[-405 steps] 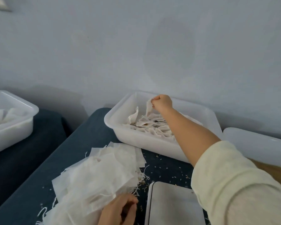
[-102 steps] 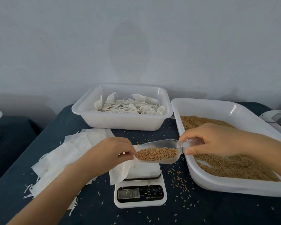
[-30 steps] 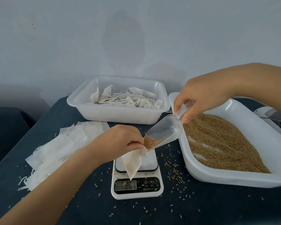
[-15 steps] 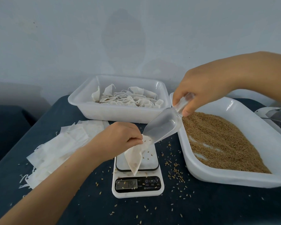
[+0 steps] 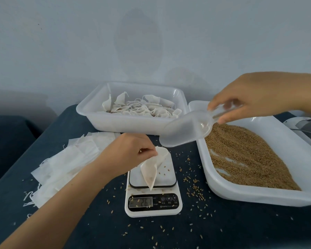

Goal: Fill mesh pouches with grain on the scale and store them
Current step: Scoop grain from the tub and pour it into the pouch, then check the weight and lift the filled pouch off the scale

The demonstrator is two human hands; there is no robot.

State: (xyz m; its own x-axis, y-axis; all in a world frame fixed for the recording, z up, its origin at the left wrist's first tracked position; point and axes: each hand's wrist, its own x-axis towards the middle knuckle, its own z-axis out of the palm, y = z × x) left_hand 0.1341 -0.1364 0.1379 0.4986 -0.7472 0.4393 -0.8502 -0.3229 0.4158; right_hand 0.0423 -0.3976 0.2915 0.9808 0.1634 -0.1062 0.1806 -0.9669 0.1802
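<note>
Dark blue cloth covers the table (image 5: 223, 229). At three o'clock sits a white rectangular plastic tray of brown grain (image 5: 284, 194); at twelve, a white plastic tub of filled pouches (image 5: 126, 123). The white digital kitchen scale (image 5: 153, 200) reads about 26, its small print illegible. On it the white mesh pouch (image 5: 151, 168) slants, its mouth pinched by the left hand (image 5: 131, 151). At two o'clock from the pouch, the right hand (image 5: 255, 97) grips an empty clear plastic scoop (image 5: 185, 132).

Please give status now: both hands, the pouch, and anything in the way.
Left hand pinches pouch mouth open over scale. Right hand holds empty scoop, lifted clear. Loose grains scattered round scale; nothing blocking.
</note>
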